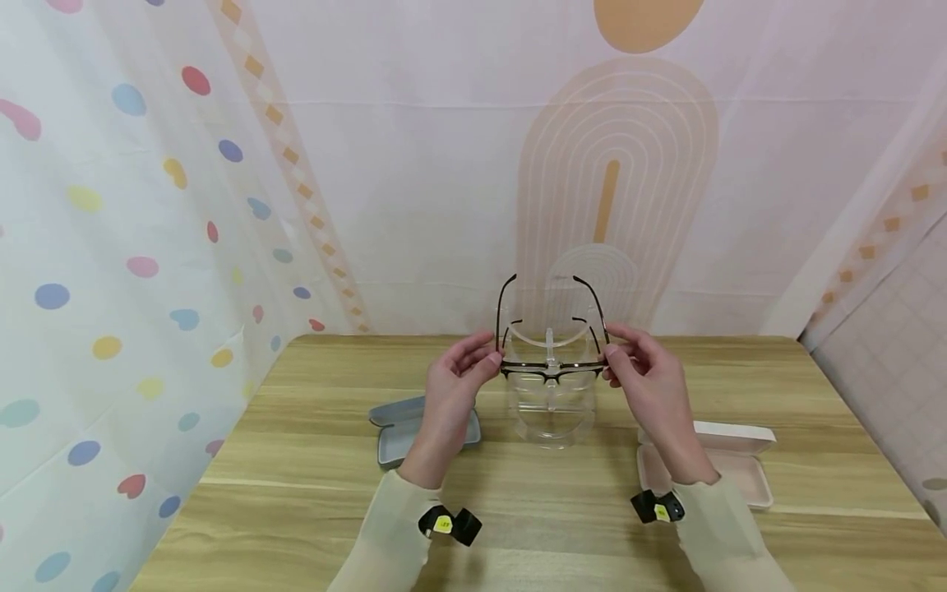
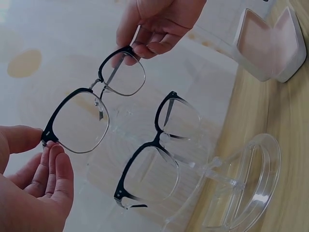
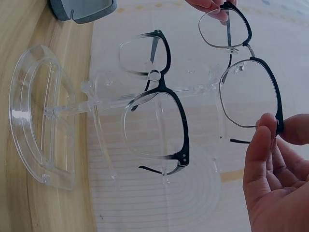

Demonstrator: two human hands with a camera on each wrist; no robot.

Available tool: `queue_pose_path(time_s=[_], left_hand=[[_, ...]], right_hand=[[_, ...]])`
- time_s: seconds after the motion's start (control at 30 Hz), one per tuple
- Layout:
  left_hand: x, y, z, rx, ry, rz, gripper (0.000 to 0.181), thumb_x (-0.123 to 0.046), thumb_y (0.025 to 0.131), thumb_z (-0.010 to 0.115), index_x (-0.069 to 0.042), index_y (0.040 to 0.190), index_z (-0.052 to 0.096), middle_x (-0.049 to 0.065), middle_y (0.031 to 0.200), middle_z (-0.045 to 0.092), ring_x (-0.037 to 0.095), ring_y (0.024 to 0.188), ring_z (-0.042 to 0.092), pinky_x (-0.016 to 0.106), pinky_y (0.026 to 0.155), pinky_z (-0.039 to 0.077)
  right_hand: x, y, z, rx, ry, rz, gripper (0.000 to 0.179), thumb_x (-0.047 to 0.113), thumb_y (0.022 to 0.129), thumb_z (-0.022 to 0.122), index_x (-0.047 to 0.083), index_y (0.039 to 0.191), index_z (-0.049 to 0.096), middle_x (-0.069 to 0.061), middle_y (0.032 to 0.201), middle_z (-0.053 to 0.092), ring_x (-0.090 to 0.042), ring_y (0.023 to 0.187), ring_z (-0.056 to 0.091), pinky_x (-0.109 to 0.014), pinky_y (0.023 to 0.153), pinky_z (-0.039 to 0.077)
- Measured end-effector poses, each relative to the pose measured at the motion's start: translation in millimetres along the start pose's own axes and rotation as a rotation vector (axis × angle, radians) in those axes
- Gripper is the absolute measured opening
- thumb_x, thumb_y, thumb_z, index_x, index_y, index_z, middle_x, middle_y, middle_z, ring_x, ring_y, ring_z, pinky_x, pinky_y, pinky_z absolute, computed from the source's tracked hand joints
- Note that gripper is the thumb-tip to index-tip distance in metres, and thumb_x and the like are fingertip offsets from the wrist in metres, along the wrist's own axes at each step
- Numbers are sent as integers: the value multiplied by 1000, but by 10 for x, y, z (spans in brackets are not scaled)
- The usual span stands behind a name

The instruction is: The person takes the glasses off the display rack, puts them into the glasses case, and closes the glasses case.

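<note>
My left hand [image 1: 456,386] and my right hand [image 1: 654,388] hold a pair of glasses [image 2: 94,85] between them. Each pinches one front corner between thumb and fingers. These glasses have dark upper rims, thin metal lower rims and a metal bridge; their temples stretch away from me, unfolded. A second pair of glasses [image 3: 163,86], black on top and clear below, rests on a transparent display stand [image 3: 21,116]. In both wrist views the held pair is at the stand's upper part, above the second pair. From the head view the two fronts nearly overlap.
An opened grey glasses case [image 1: 392,448] lies left of the stand, partly behind my left wrist. To the right, an opened white case with pale pink lining [image 1: 740,469] sits partly behind my right forearm. A patterned curtain [image 1: 429,205] hangs behind the wooden table [image 1: 311,510].
</note>
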State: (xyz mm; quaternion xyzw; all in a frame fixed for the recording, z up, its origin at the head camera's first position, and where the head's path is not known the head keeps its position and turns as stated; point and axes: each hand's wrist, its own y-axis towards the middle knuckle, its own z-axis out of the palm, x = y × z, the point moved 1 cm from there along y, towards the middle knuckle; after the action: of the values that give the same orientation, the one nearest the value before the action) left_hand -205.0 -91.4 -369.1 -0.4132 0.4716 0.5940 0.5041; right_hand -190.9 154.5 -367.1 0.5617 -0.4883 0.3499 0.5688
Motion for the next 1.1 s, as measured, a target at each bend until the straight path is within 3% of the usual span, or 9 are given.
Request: queue_pose_path(time_s=[0.23, 0.5, 0.67, 0.73, 0.87, 1.1], left_hand=[[-40, -75, 3, 32, 50, 21, 39, 4, 93, 69, 9, 131, 63, 19, 110, 71, 13, 93, 70, 21, 79, 57], [-35, -160, 3, 49, 71, 17, 38, 6, 92, 71, 5, 130, 65, 22, 111, 70, 13, 91, 70, 23, 78, 58], [-24, -197, -6, 60, 64, 26, 38, 7, 92, 71, 6, 130, 65, 27, 114, 68, 14, 92, 70, 25, 81, 59], [-16, -212, -12, 65, 65, 27, 37, 7, 92, 71, 6, 129, 65, 25, 113, 68, 15, 93, 70, 26, 81, 60], [4, -247, -14, 70, 82, 31, 34, 7, 92, 70, 8, 126, 66, 21, 110, 70, 16, 93, 69, 28, 81, 61], [62, -305, -26, 72, 141, 26, 34, 5, 93, 71, 10, 126, 65, 21, 111, 70, 16, 95, 68, 25, 81, 60]], right_hand=[[16, -75, -55, 27, 42, -29, 32, 4, 104, 58, -3, 135, 61, -21, 97, 69, -11, 74, 71, -25, 71, 61], [7, -153, -108, 40, 24, -79, 35, 3, 103, 60, -2, 138, 59, -13, 97, 71, -10, 77, 73, -27, 75, 62], [13, -191, -119, 39, 7, -101, 34, 2, 102, 62, -1, 136, 61, -20, 101, 70, -9, 76, 73, -26, 74, 62], [14, -207, -123, 40, -6, -116, 34, 1, 101, 63, -2, 135, 61, -21, 100, 69, -9, 75, 73, -26, 74, 61], [4, -239, -137, 43, -39, -143, 32, 2, 101, 64, -3, 133, 62, -12, 97, 69, -9, 75, 73, -25, 73, 61], [-8, -315, -152, 46, -73, -142, 29, 4, 101, 65, 0, 130, 64, -17, 103, 67, -8, 79, 73, -24, 73, 61]])
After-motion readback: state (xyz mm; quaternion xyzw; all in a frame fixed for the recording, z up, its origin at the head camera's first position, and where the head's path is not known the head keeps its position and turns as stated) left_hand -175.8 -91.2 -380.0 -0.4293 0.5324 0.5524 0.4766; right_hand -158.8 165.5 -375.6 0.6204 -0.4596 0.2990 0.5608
